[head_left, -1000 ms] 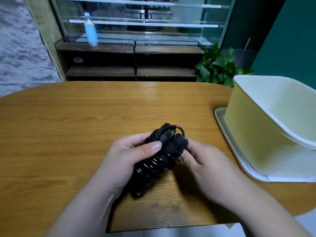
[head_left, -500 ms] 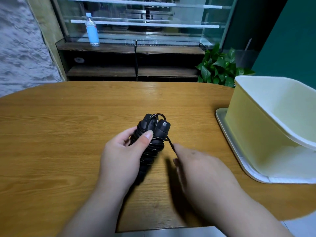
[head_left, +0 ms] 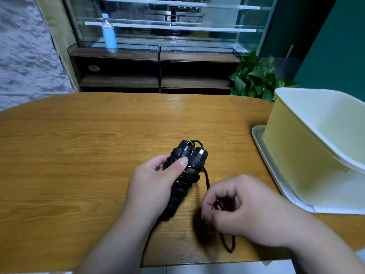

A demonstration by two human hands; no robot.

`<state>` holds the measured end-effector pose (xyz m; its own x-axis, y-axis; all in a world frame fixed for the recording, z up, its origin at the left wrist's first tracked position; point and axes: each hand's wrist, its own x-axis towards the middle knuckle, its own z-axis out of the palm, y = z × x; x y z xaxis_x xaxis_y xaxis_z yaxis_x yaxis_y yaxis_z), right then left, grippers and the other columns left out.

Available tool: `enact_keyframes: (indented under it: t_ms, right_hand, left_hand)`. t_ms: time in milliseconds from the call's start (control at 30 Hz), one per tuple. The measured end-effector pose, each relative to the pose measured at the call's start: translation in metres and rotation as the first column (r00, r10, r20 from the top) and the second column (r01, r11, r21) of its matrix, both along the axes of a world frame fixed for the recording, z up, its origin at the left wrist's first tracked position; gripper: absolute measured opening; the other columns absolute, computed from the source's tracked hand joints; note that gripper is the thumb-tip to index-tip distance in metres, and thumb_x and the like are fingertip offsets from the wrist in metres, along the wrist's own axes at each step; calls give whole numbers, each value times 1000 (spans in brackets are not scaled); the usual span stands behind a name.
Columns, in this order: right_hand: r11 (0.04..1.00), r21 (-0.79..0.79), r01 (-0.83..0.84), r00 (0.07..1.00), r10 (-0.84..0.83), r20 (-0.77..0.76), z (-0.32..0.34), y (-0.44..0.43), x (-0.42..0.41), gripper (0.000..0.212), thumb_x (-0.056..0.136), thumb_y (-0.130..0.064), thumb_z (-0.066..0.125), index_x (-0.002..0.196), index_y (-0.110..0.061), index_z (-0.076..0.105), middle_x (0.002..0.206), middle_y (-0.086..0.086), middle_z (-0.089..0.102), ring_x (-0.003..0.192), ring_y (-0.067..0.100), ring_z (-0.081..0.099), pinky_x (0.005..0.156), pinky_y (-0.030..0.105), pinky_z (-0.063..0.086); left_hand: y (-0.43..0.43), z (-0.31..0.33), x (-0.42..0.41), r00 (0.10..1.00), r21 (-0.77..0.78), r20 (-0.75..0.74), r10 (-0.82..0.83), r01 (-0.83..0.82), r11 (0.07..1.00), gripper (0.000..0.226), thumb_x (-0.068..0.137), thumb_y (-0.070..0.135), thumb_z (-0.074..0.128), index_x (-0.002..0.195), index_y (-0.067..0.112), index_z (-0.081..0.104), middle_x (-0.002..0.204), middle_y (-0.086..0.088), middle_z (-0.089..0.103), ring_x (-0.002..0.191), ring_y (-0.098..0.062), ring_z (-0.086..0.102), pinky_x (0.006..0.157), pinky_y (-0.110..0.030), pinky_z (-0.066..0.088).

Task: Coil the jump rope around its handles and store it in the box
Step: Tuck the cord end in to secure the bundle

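Wooden table (head_left: pixel 79 155) under white tray (head_left: pixel 276 175).

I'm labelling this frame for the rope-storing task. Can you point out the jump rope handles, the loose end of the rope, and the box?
jump rope handles (head_left: pixel 199 155): head view, top cap of right handle.
loose rope end (head_left: pixel 230 246): head view, loop below the right hand.
box (head_left: pixel 292 139): head view, yellow outer side wall.
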<state>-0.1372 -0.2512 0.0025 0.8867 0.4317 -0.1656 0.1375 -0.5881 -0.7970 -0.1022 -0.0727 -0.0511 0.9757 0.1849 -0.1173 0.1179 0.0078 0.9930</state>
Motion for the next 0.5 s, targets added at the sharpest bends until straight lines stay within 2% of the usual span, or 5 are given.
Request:
enact_keyframes:
  t_ms: [133, 233, 333, 400, 500]
  right_hand:
    - [977, 202, -72, 984, 103, -148, 0, -9, 1, 44, 64, 3, 39, 88, -12, 72, 87, 15, 76, 86, 34, 71, 84, 49, 54]
    - [965, 251, -74, 986, 109, -126, -3, -11, 2, 34, 81, 13, 56, 93, -15, 72, 91, 16, 75, 84, 23, 70, 85, 41, 55]
    - [975, 216, -47, 997, 57, -43, -4, -6, 2, 19, 83, -9, 75, 85, -28, 75, 76, 1, 75, 68, 9, 64, 72, 25, 53]
    - [989, 146, 8, 995, -22, 99, -5, -2, 2, 3, 81, -38, 72, 83, -36, 73, 70, -4, 73, 61, 7, 65, 66, 31, 56]
    - [992, -48, 118, 864, -79, 497, -10, -1, 4, 25, 90, -58, 52, 85, -35, 60, 70, -18, 58, 65, 8, 58, 61, 36, 48]
  left_hand:
    - [-1, -1, -1, 999, -32, -23, -32, 32, 999, 24, 78, 36, 77, 98, 22, 77, 80, 0, 79, 66, -15, 71, 64, -32, 53]
    - [1, -1, 1, 999, -59, -27, -45, 43, 997, 23, 78, 35, 77, 97, 23, 78, 82, -5, 79, 69, -21, 72, 68, -36, 57]
    - [0, -2, 1, 998, -49, -33, -59, 57, 997, 27, 76, 38, 78, 99, 23, 77, 83, -3, 79, 73, -21, 74, 72, -39, 58]
    - [-1, -3, 1, 999, -1, -27, -47, 47, 999, 33, 73, 43, 79, 100, 26, 76, 82, 2, 79, 74, -18, 75, 73, -39, 58]
    - [-1, -3, 2, 999, 32, -20, -26, 27, 999, 26, 76, 41, 78, 98, 27, 76, 80, 6, 79, 72, -16, 74, 74, -41, 60]
